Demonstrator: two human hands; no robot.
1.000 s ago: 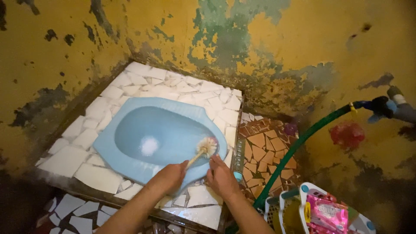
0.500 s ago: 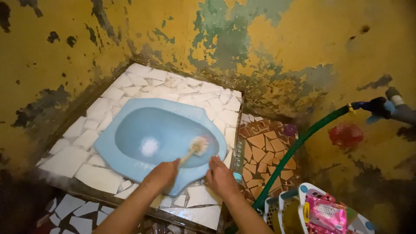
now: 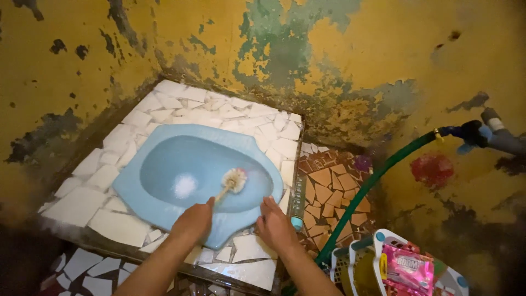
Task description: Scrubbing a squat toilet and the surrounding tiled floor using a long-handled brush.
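Note:
A light blue squat toilet pan (image 3: 164,159) is set in a raised platform of broken white tiles. My left hand (image 3: 193,222) grips the handle of a toilet brush (image 3: 233,181), whose whitish bristle head lies inside the bowl on its right side. A patch of white foam (image 3: 185,186) sits near the middle of the bowl. My right hand (image 3: 276,226) rests flat, fingers apart, on the pan's near right rim and the tiles beside it, holding nothing.
A green hose (image 3: 372,183) runs from a blue tap (image 3: 471,134) on the right wall down to the floor. A white and blue basket (image 3: 383,263) holding a pink packet (image 3: 408,268) stands at bottom right. Brown mosaic floor (image 3: 329,186) lies right of the platform. Peeling yellow walls surround.
The brush head has slid left, from the bowl's right rim toward its middle, and my left hand moved with it. My right hand stays on the rim.

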